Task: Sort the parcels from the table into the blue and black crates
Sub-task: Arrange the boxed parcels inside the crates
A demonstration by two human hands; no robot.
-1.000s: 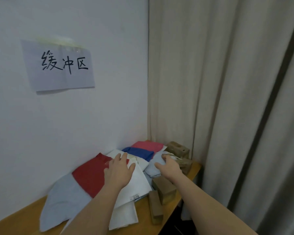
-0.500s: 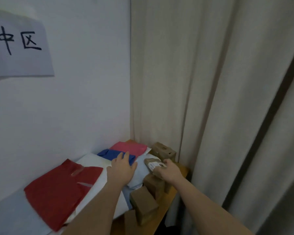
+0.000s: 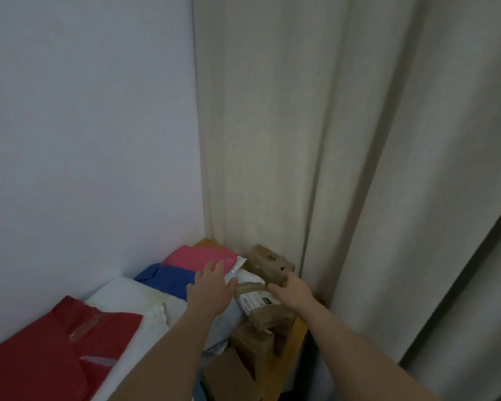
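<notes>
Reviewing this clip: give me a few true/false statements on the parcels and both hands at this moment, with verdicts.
1. The right hand grips a brown box with a white label. True.
2. The left hand is curled round the red bag. False: its fingers are spread flat over the pale grey bag, well away from the red one.
3. A blue bag lies between the pink bag and a white bag. True.
4. A crate stands on the table. False: no crate is in view.
</notes>
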